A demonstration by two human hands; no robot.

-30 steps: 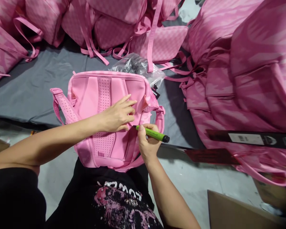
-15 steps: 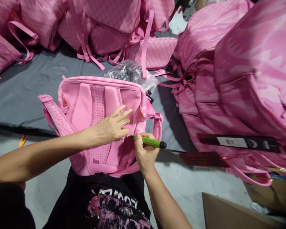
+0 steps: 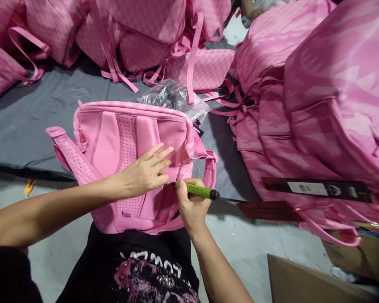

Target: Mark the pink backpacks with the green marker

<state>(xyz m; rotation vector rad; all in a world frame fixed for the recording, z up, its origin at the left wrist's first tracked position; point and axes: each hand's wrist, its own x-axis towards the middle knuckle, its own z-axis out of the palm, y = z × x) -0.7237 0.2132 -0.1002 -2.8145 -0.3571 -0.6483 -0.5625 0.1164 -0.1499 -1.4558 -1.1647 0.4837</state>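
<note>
A pink backpack point(image 3: 109, 143) lies with its padded back panel facing up, half on the table edge and half against my lap. My left hand point(image 3: 148, 170) rests flat on the panel with its fingers spread. Close beside it, my right hand point(image 3: 193, 204) grips a green marker pen point(image 3: 198, 190) with a black end. The pen's tip points left at the panel, near my left fingers; whether it touches the fabric I cannot tell. One shoulder strap point(image 3: 71, 153) sticks out to the left, another strap point(image 3: 210, 170) to the right.
Pink checkered bags point(image 3: 148, 21) line the back of the grey-covered table point(image 3: 25, 126). Large pink camouflage backpacks point(image 3: 328, 105) with a black hang tag point(image 3: 353, 191) stand at right. A crumpled clear plastic bag point(image 3: 177, 99) lies behind my backpack. Cardboard point(image 3: 303, 282) is on the floor.
The backpack's left side has shifted slightly left. Both hands have moved slightly left and down with it; the marker pen is still in my right hand.
</note>
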